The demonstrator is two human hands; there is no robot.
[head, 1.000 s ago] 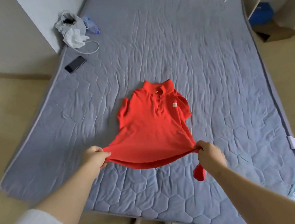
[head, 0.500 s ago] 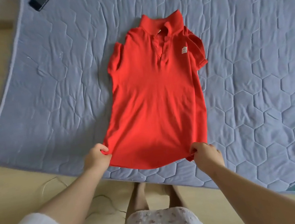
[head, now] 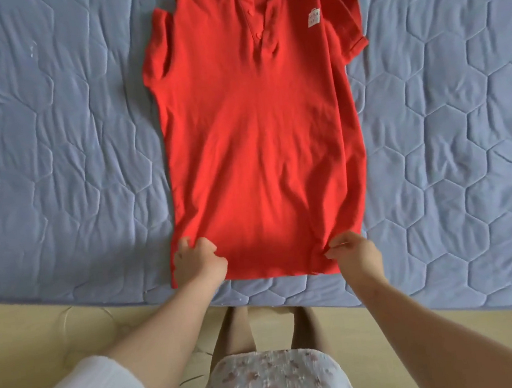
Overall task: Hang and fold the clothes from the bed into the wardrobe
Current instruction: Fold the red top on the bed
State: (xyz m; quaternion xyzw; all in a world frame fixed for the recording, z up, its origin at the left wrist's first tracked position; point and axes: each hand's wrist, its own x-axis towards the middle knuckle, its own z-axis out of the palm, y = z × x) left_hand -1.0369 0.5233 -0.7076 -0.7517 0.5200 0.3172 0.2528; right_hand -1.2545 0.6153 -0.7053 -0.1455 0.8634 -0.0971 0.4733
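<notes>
Head view: the left hand [head: 199,262] grips the near left hem corner of the red polo shirt [head: 261,135], which lies flat, front up, on the bed [head: 51,147]. The right hand [head: 355,254] pinches the right corner. Spreading looks done; folding and storing in the wardrobe remain.

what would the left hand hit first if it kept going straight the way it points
The red polo shirt: the left hand grips its hem, and ahead lies only the shirt's body, flat on the mattress; nothing else shows.
</notes>
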